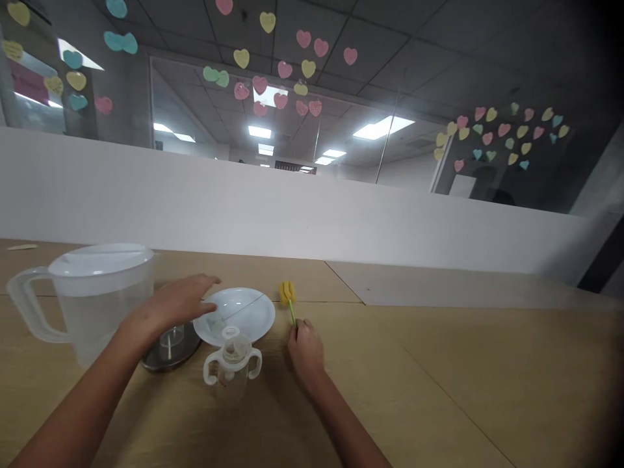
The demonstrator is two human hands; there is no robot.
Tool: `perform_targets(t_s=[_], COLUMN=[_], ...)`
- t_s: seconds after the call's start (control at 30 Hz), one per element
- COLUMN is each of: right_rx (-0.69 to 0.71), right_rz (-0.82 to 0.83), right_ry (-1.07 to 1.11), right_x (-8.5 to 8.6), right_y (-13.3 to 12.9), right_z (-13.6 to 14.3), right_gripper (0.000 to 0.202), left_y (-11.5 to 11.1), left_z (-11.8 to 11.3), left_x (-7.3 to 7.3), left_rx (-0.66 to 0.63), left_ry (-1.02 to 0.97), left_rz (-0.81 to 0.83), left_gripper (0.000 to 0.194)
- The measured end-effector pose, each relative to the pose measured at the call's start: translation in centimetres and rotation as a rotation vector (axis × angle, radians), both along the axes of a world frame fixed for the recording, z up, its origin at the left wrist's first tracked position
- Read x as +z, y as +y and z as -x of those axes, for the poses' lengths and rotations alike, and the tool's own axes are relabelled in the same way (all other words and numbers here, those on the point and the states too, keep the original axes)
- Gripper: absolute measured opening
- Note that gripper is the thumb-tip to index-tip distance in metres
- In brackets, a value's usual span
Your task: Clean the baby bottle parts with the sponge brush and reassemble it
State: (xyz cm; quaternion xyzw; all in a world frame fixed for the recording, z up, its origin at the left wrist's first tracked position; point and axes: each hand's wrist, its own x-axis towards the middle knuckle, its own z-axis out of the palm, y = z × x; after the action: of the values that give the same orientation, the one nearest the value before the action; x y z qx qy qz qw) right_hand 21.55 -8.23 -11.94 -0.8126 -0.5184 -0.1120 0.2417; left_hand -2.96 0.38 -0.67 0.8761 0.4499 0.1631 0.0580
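My right hand (307, 348) is closed around the green handle of a brush with a yellow sponge head (287, 293), which points away from me. My left hand (188, 300) has its fingers apart at the left rim of a white bowl (258, 316); whether it touches the rim I cannot tell. In front of the bowl stands a clear cup with two white handles (233, 374) and a white lid part at its top. Beneath my left wrist, a dark round tray (168, 359) bears a small clear container (172, 338), partly hidden by my arm.
A large translucent pitcher (104, 305) with a lid and liquid inside stands on the wooden table (419, 383) at the left. A low white wall (302, 218) runs behind the table, below glass with heart-shaped notes. A small flat piece (22, 247) lies at the far left.
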Motion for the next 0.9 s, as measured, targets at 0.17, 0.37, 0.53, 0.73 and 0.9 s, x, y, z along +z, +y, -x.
perform_targets(t_s=[0.17, 0.37, 0.53, 0.73, 0.9], right_rx=[0.107, 0.168, 0.320, 0.656, 0.754], right_rz=[-0.258, -0.314, -0.505, -0.601, -0.544], right_ry=[-0.011, 0.009, -0.028, -0.230, -0.317], right_x=[0.2, -0.3, -0.2, -0.3, -0.4], right_y=[-0.4, -0.2, -0.6, -1.3, -1.4], right_z=[0.5, 0.3, 0.6, 1.4, 1.4], right_gripper=[0.024, 0.026, 0.031, 0.029, 0.030], left_y=[-6.2, -5.5, -4.1, -2.8, -0.9], left_z=[-3.3, -3.1, -0.4, -0.3, -0.7], left_x=[0.9, 0.9, 2.8, 3.4, 2.5], left_rx=[-0.309, -0.269, -0.278, -0.229, -0.259], left_ry=[0.044, -0.023, -0.274, -0.555, -0.676], left_rz=[0.184, 0.152, 0.121, 0.119, 0.152], left_gripper=[0.049, 0.030, 0.045, 0.054, 0.058])
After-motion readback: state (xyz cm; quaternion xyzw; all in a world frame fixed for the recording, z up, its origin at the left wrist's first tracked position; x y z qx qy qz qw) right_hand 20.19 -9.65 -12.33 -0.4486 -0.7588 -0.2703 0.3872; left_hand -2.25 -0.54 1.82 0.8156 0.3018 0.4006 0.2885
